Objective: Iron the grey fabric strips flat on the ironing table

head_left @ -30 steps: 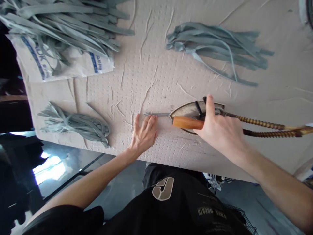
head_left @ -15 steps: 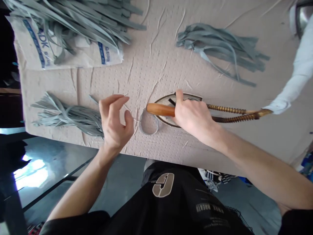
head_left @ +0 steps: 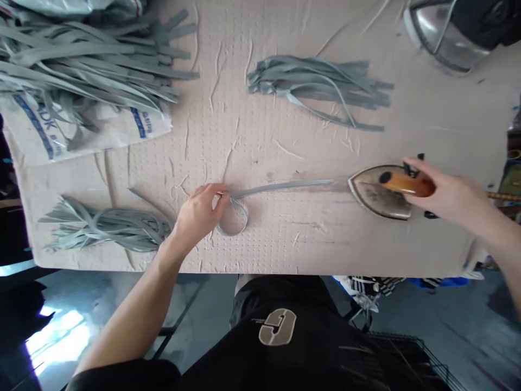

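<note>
Grey strip (head_left: 280, 188) is stretching across the dimpled beige worktop (head_left: 260, 146), its near end curled into a small ring (head_left: 233, 228) just beside the left hand (head_left: 198, 213). That hand is pinching the strip where it meets the ring, its fingers pressed together, while the ring is resting on the worktop. The strip's far end is lying free, stopping just short of the nose of an iron (head_left: 368, 193). The right hand (head_left: 445, 190) is closed over the iron's orange wooden handle (head_left: 407, 184), and the iron is sitting flat on the worktop, well to the right of the ring. Braided cords (head_left: 502, 195) are running off to the right. Three bunches of thin grey strips are lying around them: one (head_left: 313, 87) above the iron, one (head_left: 106, 228) to the left of the hand, and a larger one (head_left: 81, 70) spilling over a white sack (head_left: 93, 130) with blue print.
</note>
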`<state>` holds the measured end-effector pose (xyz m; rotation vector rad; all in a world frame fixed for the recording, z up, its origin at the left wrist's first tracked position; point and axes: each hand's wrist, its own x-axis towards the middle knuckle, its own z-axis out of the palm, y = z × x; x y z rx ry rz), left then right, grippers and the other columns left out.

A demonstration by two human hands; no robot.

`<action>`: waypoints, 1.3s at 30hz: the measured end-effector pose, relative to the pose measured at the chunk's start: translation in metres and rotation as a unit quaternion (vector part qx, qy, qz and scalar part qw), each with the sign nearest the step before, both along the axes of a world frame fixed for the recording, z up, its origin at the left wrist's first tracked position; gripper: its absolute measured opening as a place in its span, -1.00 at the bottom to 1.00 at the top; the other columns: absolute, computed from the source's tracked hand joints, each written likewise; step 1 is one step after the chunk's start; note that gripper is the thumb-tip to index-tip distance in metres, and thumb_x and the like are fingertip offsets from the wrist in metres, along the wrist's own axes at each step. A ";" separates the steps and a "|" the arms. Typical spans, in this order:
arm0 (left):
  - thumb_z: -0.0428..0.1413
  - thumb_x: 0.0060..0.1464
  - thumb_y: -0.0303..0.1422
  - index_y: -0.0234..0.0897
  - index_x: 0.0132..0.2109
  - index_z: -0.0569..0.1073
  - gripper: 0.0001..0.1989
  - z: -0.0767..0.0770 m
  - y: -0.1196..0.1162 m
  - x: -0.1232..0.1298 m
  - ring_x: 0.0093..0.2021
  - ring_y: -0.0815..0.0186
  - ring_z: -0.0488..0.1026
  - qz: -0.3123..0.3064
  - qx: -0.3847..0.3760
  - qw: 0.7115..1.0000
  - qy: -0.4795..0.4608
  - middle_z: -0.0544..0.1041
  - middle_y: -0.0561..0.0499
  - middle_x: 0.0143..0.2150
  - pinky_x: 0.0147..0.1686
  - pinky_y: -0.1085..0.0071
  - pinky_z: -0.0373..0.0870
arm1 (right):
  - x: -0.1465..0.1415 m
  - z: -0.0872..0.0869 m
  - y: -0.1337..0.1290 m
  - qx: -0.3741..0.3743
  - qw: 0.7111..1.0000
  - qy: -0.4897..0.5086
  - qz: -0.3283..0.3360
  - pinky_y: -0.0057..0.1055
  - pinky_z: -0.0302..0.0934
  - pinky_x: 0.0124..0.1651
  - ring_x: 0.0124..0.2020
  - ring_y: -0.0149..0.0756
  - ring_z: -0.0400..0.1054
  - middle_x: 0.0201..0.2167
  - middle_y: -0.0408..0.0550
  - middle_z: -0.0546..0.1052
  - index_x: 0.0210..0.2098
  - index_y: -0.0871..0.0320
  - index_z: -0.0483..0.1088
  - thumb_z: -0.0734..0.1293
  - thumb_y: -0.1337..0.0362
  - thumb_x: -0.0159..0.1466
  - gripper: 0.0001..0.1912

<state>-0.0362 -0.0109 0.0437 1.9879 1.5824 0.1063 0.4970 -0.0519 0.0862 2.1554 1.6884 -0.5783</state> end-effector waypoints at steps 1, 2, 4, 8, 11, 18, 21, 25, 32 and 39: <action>0.04 0.28 -0.25 -0.24 0.04 0.50 -0.72 -0.001 0.003 0.002 0.00 0.09 0.54 -0.027 -0.009 0.999 0.023 0.62 -0.11 -0.07 0.03 0.17 0.45 | 0.021 -0.003 -0.005 -0.005 0.999 -0.035 -0.001 -0.15 0.28 -0.28 -0.34 0.00 0.47 -0.30 0.01 0.58 0.26 -0.12 0.37 0.39 -0.05 0.25 -0.40; 0.06 0.26 -0.24 -0.25 0.04 0.50 -0.71 -0.002 0.005 0.004 0.02 0.05 0.52 -0.052 -0.013 0.997 0.049 0.62 -0.13 -0.08 0.05 0.12 0.44 | 0.037 -0.005 -0.008 -0.014 0.997 -0.071 -0.004 -0.13 0.29 -0.31 -0.36 0.03 0.46 -0.37 0.03 0.56 0.14 -0.10 0.46 0.37 -0.11 0.25 -0.48; 0.09 0.24 -0.24 -0.25 0.05 0.50 -0.70 -0.004 0.007 0.008 0.05 -0.02 0.50 -0.088 -0.019 0.991 0.098 0.63 -0.15 -0.10 0.08 0.03 0.41 | 0.055 -0.001 -0.009 -0.018 0.992 -0.128 -0.005 -0.10 0.28 -0.39 -0.41 0.10 0.45 -0.48 0.05 0.50 0.01 -0.04 0.54 0.32 -0.27 0.23 -0.43; 0.10 0.22 -0.32 -0.23 -0.05 0.51 -0.81 -0.005 0.008 0.017 0.00 -0.02 0.52 -0.113 -0.060 0.981 0.149 0.64 -0.14 -0.17 0.07 -0.01 0.39 | 0.014 0.028 -0.007 0.173 0.981 -0.026 0.083 0.20 0.36 -0.17 -0.16 0.21 0.51 -0.41 0.00 0.55 0.02 -0.05 0.52 0.17 -0.39 0.26 -0.32; 0.07 0.24 -0.35 -0.22 -0.18 0.50 -0.88 0.006 0.008 0.026 -0.09 0.08 0.54 -0.113 -0.072 0.984 0.116 0.62 -0.10 -0.23 0.01 0.10 0.41 | -0.067 0.040 -0.008 0.263 0.955 0.100 0.096 0.07 0.36 0.11 0.02 -0.02 0.49 -0.12 -0.01 0.62 -0.03 -0.07 0.52 0.14 -0.01 0.45 -0.63; 0.07 0.30 -0.35 -0.18 -0.16 0.40 -0.96 0.090 0.015 0.060 -0.30 0.37 0.54 -0.119 -0.039 0.989 -0.075 0.56 0.08 -0.30 -0.30 0.45 0.42 | -0.236 0.000 0.008 0.056 0.806 0.580 0.105 -0.12 0.29 0.25 0.16 -0.17 0.42 0.13 0.04 0.56 0.09 0.15 0.48 0.35 0.12 0.36 -0.62; 0.09 0.29 -0.40 -0.19 -0.05 0.40 -0.89 0.116 0.022 0.076 -0.30 0.41 0.55 -0.129 0.003 0.984 -0.127 0.56 0.09 -0.28 -0.31 0.49 0.43 | -0.257 0.000 0.019 0.037 0.721 0.692 0.021 -0.24 0.32 0.09 -0.05 -0.28 0.48 -0.11 -0.05 0.63 -0.07 0.14 0.51 0.36 0.11 0.34 -0.73; 0.08 0.29 -0.45 -0.20 0.12 0.37 -0.72 0.123 0.045 0.096 -0.38 0.44 0.49 -0.128 0.074 0.971 -0.189 0.50 0.14 -0.36 -0.33 0.48 0.43 | -0.234 0.017 0.032 0.037 0.656 0.751 -0.062 -0.41 0.23 -0.26 -0.40 -0.45 0.34 -0.47 -0.20 0.48 -0.32 0.15 0.51 0.38 0.06 0.32 -0.73; 0.04 0.36 -0.43 -0.19 0.14 0.41 -0.75 0.129 0.079 0.105 -0.38 0.46 0.43 -0.060 0.224 0.937 -0.263 0.45 0.11 -0.32 -0.25 0.43 0.42 | -0.142 0.047 0.042 0.077 0.760 0.637 -0.110 -0.42 0.07 -0.47 -0.58 -0.49 0.21 -0.62 -0.25 0.38 -0.34 0.11 0.48 0.41 0.02 0.29 -0.72; 0.03 0.29 -0.42 -0.21 0.11 0.44 -0.72 0.062 0.037 0.070 -0.33 0.35 0.50 0.034 0.162 0.981 -0.097 0.52 0.08 -0.37 -0.25 0.40 0.41 | -0.111 -0.003 0.020 -0.037 0.856 0.503 -0.110 -0.44 0.16 -0.44 -0.62 -0.47 0.26 -0.63 -0.25 0.38 -0.34 0.12 0.43 0.30 -0.03 0.31 -0.67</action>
